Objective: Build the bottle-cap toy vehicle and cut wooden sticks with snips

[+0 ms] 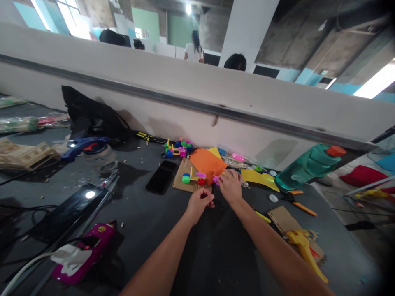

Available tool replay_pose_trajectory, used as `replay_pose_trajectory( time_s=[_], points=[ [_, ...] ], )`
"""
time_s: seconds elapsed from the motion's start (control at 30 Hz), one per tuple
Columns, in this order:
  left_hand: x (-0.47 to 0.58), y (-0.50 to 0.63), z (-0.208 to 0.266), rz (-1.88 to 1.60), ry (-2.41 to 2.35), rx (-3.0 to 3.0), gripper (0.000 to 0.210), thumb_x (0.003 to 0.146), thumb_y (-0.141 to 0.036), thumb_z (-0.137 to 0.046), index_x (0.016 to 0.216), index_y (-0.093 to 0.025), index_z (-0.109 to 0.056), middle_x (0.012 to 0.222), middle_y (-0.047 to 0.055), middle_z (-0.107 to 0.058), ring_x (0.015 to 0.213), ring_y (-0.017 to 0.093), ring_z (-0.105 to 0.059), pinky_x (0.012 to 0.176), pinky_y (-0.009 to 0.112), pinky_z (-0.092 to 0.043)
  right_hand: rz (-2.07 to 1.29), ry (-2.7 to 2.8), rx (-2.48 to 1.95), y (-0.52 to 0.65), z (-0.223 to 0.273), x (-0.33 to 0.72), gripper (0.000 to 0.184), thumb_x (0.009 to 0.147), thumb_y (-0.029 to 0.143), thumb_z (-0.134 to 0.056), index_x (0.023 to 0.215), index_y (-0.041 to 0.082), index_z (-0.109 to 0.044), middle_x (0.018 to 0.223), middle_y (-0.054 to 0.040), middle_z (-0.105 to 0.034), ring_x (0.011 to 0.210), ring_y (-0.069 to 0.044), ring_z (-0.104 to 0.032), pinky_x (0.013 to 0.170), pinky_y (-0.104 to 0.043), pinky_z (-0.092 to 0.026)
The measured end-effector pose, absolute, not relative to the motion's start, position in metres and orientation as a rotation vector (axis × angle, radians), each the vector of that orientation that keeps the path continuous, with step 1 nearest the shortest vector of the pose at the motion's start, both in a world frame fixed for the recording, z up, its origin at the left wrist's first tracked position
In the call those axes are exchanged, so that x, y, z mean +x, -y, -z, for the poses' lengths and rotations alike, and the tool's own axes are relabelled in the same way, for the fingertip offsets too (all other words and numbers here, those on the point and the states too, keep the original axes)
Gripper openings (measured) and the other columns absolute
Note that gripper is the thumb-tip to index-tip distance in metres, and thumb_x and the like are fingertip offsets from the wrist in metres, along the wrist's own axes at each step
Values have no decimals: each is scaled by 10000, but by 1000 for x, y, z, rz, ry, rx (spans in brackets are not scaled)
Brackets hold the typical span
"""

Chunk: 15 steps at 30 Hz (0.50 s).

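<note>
My left hand (199,206) is closed in a pinch just below the cardboard piece (182,176); whatever its fingertips hold is too small to make out. My right hand (231,186) reaches over the lower right of an orange sheet (207,162), its fingers apart and bent downward. Beside its thumb is a small purple plastic piece (215,180); I cannot tell whether they touch. On the cardboard lies a small toy vehicle (195,177) with green and red wheels and a yellow upright. Behind it, more colourful toy vehicles (176,150) stand together near the partition.
A black phone (161,176) lies left of the cardboard. To the right are a yellow strip (261,179), a teal bottle (308,166), orange-handled pliers (304,207) and a yellow tool (305,250). A purple power strip (84,250) and a glass jar (100,158) occupy the left.
</note>
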<state>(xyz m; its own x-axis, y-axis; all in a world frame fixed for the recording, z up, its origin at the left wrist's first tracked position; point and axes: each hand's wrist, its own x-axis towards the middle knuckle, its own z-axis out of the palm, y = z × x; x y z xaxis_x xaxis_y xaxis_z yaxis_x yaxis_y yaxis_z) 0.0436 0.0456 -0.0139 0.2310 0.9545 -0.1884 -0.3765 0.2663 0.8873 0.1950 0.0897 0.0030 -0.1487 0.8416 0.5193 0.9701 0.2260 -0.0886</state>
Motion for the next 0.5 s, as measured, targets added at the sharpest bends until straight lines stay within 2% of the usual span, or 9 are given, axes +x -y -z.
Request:
replay_pose_trajectory(
  time_s=[0.13, 0.23, 0.33, 0.5],
  points=[
    [44, -46, 16, -1090, -864, 826, 271, 617, -322, -720, 670, -148, -519, 501, -52, -524, 454, 81, -495, 540, 270, -507, 382, 2071, -1684, -93, -8, 202, 158, 840, 246, -517, 891, 230, -666, 1103, -63, -602, 1094, -247, -405, 963, -461, -193],
    [44, -46, 17, -1083, -863, 808, 273, 626, -326, -719, 681, -143, -524, 519, -44, -539, 467, 84, -516, 547, 266, -509, 355, 2045, -1666, -91, -15, 205, 219, 829, 238, -518, 1012, 206, -633, 1094, -90, -611, 1095, -258, -420, 978, -464, -196],
    [43, -47, 16, -1070, -845, 738, 295, 620, -340, -728, 717, -141, -533, 603, -13, -589, 514, 102, -569, 566, 274, -517, 283, 1891, -1616, -76, -21, 200, 333, 828, 248, -497, 1146, 168, -554, 1099, -114, -605, 1083, -267, -442, 960, -449, -258],
    [40, -47, 13, -1078, -776, 613, 346, 603, -279, -751, 860, -144, -564, 748, 41, -652, 649, 134, -627, 672, 299, -518, -48, 1771, -1422, -32, -10, 173, 335, 792, 176, -478, 1119, 188, -553, 1037, -86, -617, 988, -224, -505, 884, -386, -386]
  ],
)
